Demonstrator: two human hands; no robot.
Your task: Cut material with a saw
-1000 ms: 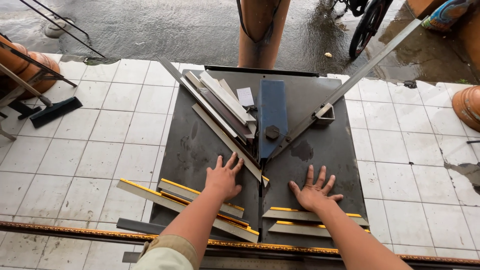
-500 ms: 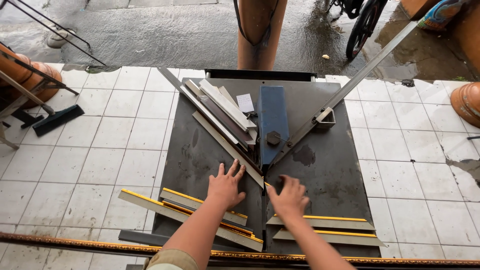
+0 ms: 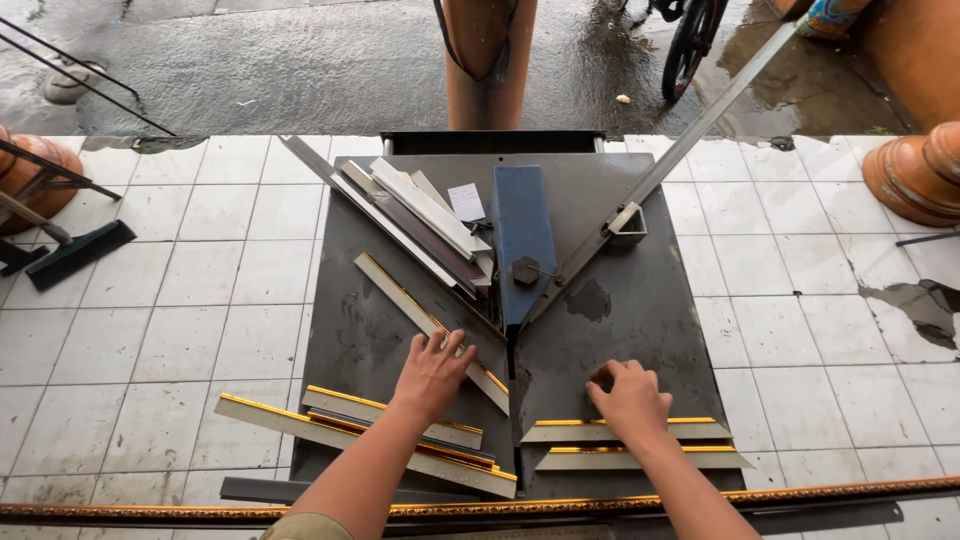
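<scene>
Pressing flat, my left hand (image 3: pixel 432 372) lies open on the gold-edged moulding strip (image 3: pixel 430 328) slanting across the dark tabletop (image 3: pixel 640 330). My right hand (image 3: pixel 630 400) hovers half-curled and empty above two mitred pieces (image 3: pixel 690 445). Risk, as I judge: the strip slipping, or fingers straying towards the centre slot (image 3: pixel 512 385).

left hand (image 3: pixel 432 372) flat on moulding strip (image 3: pixel 430 325); right hand (image 3: pixel 628 400) curled over cut pieces (image 3: pixel 640 432).

Left hand (image 3: pixel 432 372) and right hand (image 3: pixel 630 400): both bare, without gloves, rings or a watch. Forearms uncovered from wrist to the lower frame edge. Well back from the fingers (image 3: pixel 440 342) of the left hand, an olive-khaki sleeve hem (image 3: pixel 300 527) shows, plain and unmarked.
</scene>
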